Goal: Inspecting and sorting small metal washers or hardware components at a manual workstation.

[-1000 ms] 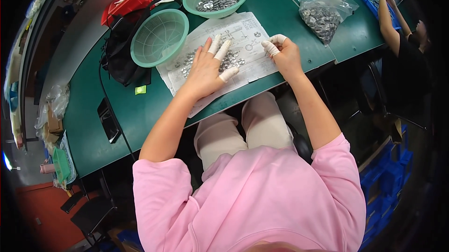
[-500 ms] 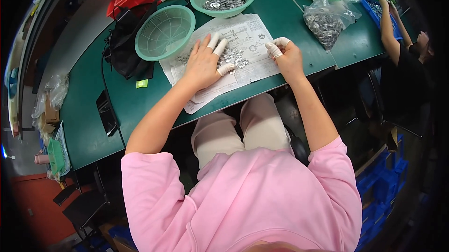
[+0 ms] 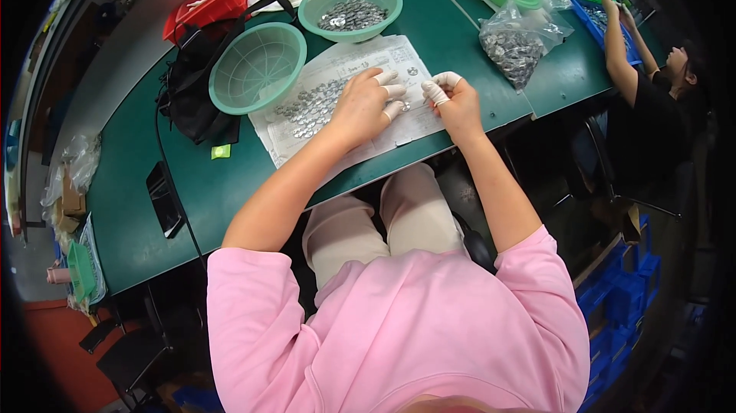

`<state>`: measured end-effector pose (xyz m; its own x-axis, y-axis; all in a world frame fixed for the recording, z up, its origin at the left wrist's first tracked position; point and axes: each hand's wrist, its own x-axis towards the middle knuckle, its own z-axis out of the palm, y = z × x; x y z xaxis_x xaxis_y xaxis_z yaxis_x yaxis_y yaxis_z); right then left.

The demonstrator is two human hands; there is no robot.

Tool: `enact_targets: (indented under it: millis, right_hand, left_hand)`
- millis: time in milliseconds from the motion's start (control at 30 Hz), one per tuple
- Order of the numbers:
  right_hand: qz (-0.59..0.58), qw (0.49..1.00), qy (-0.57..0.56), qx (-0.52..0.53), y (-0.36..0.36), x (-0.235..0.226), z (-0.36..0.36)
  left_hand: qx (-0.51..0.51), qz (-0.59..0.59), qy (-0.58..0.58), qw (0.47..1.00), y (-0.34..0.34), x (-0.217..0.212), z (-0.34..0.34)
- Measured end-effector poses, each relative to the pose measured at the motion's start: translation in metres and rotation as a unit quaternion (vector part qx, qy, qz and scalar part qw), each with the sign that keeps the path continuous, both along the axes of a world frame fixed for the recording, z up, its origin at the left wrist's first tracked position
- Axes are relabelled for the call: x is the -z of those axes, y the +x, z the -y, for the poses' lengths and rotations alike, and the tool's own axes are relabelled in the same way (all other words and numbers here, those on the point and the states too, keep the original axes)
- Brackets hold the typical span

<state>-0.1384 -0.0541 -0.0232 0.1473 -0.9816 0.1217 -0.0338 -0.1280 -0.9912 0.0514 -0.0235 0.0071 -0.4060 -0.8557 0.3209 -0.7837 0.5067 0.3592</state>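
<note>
At far left a flat black phone (image 3: pixel 164 198) lies on the green table (image 3: pixel 138 206), well apart from my work. Right of it stands an empty round mesh basket (image 3: pixel 257 67) of pale green plastic, touching the printed paper sheet (image 3: pixel 360 60). A second basket (image 3: pixel 350 7), farther off, holds more small metal parts. The loose metal parts (image 3: pixel 310 106), small, grey and shiny, lie spread on the sheet.

My left hand (image 3: pixel 360 106) rests flat on the sheet, fingers extended in white rubber finger cots, gripping nothing, its fingertips beside the parts. My right hand (image 3: pixel 454 100) is curled, thumb against forefinger; I cannot tell whether a part sits in the pinch.

Recommended practice: hold the sheet still with the left palm, and pick one part at a time.

At right stands a clear bag (image 3: pixel 515 45) of parts.
</note>
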Motion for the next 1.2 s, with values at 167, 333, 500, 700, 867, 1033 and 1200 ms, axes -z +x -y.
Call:
enact_targets:
  millis: [167, 333, 500, 700, 867, 1033, 1200]
  right_hand:
    - [-0.014, 1.0, 0.016, 0.002, 0.0, 0.0, -0.002]
    - [-0.042, 0.999, 0.022, -0.007, 0.001, -0.003, -0.002]
    - [-0.07, 0.997, 0.032, -0.03, 0.006, -0.011, 0.004]
    - [-0.104, 0.993, 0.023, -0.053, 0.013, -0.001, 0.002]
    - [-0.111, 0.993, 0.015, -0.034, 0.016, -0.003, 0.002]
    - [-0.134, 0.991, -0.001, -0.028, 0.016, -0.003, 0.002]
    - [-0.264, 0.944, -0.195, -0.028, 0.015, 0.0, -0.001]
  left_hand:
    - [-0.009, -0.064, 0.006, 0.998, 0.006, 0.015, -0.001]
    - [-0.016, -0.061, 0.008, 0.998, 0.009, 0.013, -0.006]
    - [-0.014, -0.079, 0.0, 0.997, 0.009, 0.016, -0.007]
    - [-0.019, -0.094, 0.0, 0.995, 0.008, 0.023, -0.006]
    - [-0.014, -0.1, -0.015, 0.995, 0.009, 0.024, -0.002]
    - [-0.016, -0.108, -0.022, 0.994, 0.009, 0.026, -0.001]
    - [-0.013, -0.117, -0.025, 0.993, 0.008, 0.028, -0.002]
